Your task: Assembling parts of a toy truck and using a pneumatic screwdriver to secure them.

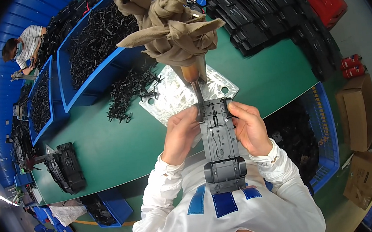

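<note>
A long black moulded plastic chassis (221,141), with wheel-like bulges at its near end, is held by both my hands in front of my chest. My left hand (181,132) pinches its far left corner, and my right hand (249,126) grips the far right corner. Over the far left corner hangs an upright tool (190,72) with an amber collar and thin metal shaft. Its upper part is wrapped in knotted brown cloth (177,31). The shaft's tip is by my left fingers; contact with the chassis cannot be made out. Beneath lies a shiny metal plate (168,102).
Small black parts lie piled (129,92) on the green table (122,154). Blue bins (66,78) of them stand at left. Stacked black chassis (266,12) fill the far right. A blue crate (327,124) is at my right. Another person (31,44) works at far left.
</note>
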Tool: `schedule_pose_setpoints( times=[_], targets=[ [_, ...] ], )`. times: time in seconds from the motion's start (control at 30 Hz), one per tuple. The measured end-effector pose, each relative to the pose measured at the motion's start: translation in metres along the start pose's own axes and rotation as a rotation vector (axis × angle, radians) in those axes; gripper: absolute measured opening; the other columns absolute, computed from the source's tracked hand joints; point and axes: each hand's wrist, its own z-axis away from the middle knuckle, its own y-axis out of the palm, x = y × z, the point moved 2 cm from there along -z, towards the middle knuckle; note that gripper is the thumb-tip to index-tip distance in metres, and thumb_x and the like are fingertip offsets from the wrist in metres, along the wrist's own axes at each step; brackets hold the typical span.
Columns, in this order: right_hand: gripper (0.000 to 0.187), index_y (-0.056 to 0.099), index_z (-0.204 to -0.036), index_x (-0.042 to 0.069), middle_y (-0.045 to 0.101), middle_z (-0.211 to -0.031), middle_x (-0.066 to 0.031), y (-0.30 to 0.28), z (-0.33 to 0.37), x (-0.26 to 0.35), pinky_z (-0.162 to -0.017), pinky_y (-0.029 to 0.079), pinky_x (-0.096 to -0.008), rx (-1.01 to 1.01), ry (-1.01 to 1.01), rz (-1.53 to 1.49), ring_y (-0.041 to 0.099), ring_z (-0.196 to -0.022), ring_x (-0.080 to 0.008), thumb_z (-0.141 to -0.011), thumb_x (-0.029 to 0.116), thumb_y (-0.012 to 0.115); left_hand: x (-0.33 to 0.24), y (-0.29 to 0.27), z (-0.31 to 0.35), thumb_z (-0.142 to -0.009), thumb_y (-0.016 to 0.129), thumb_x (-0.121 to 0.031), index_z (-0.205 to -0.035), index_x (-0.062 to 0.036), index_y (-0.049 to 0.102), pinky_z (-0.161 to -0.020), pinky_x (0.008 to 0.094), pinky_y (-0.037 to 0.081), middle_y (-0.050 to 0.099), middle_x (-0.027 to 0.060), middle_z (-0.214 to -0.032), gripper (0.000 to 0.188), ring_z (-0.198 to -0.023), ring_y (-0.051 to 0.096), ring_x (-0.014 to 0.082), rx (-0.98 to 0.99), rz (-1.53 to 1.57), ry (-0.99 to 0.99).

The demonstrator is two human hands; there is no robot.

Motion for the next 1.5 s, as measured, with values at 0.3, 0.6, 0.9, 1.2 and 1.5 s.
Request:
schedule_pose_setpoints(
  times=[0.3, 0.6, 0.9, 1.2, 1.5],
  targets=[
    [0.022, 0.064, -0.103, -0.001, 0.065, -0.098, -0.0045, 0.0033, 0.0012, 0.002, -0.077, 0.054, -0.0295, -0.013, 0.003, 0.013, 0.062, -0.088, -0.0124, -0.099, 0.018, 0.055, 0.0033, -0.004, -0.0006, -0.1, 0.055, -0.025, -0.109, 0.0009, 0.065, -0.089, 0.0321, 0.049, 0.07, 0.0091, -0.105, 0.03, -0.094, 0.065, 0.0148, 0.02, 0.027, 0.017],
    [0.021, 0.065, -0.102, -0.001, 0.065, -0.097, -0.0036, 0.0033, -0.0009, 0.0018, -0.077, 0.054, -0.0297, -0.002, -0.002, 0.012, 0.062, -0.088, -0.0122, -0.098, 0.018, 0.056, 0.0044, -0.0036, -0.0023, -0.1, 0.055, -0.025, -0.108, 0.0005, 0.066, -0.088, 0.0317, 0.049, 0.07, 0.0085, -0.105, 0.029, -0.093, 0.065, 0.0146, -0.013, 0.074, 0.011],
    [0.021, 0.065, -0.102, 0.0, 0.064, -0.097, -0.003, 0.0059, 0.0, 0.0021, -0.078, 0.053, -0.0294, -0.02, -0.006, 0.014, 0.061, -0.089, -0.0117, -0.098, 0.018, 0.056, 0.0017, -0.0042, -0.0021, -0.099, 0.057, -0.027, -0.108, -0.0003, 0.067, -0.088, 0.0314, 0.049, 0.07, 0.008, -0.105, 0.029, -0.093, 0.065, 0.0151, 0.018, 0.039, 0.016],
    [0.02, 0.065, -0.102, 0.0, 0.064, -0.096, -0.0027, 0.0016, -0.0009, -0.0008, -0.08, 0.052, -0.0293, -0.029, -0.018, 0.017, 0.061, -0.088, -0.0116, -0.098, 0.018, 0.056, 0.0022, -0.0035, -0.0023, -0.098, 0.058, -0.028, -0.109, 0.0, 0.067, -0.089, 0.0312, 0.049, 0.07, 0.0086, -0.104, 0.031, -0.093, 0.065, 0.0156, -0.023, 0.017, -0.005],
    [0.024, 0.064, -0.107, -0.001, 0.065, -0.1, -0.0047, 0.0049, 0.0024, 0.0024, -0.081, 0.052, -0.0299, -0.02, -0.01, 0.024, 0.061, -0.091, -0.0136, -0.099, 0.02, 0.055, 0.0028, 0.0002, -0.0029, -0.098, 0.058, -0.027, -0.108, -0.0001, 0.067, -0.087, 0.0307, 0.049, 0.071, 0.0084, -0.102, 0.03, -0.091, 0.066, 0.0155, -0.05, 0.043, -0.027]
  ],
)
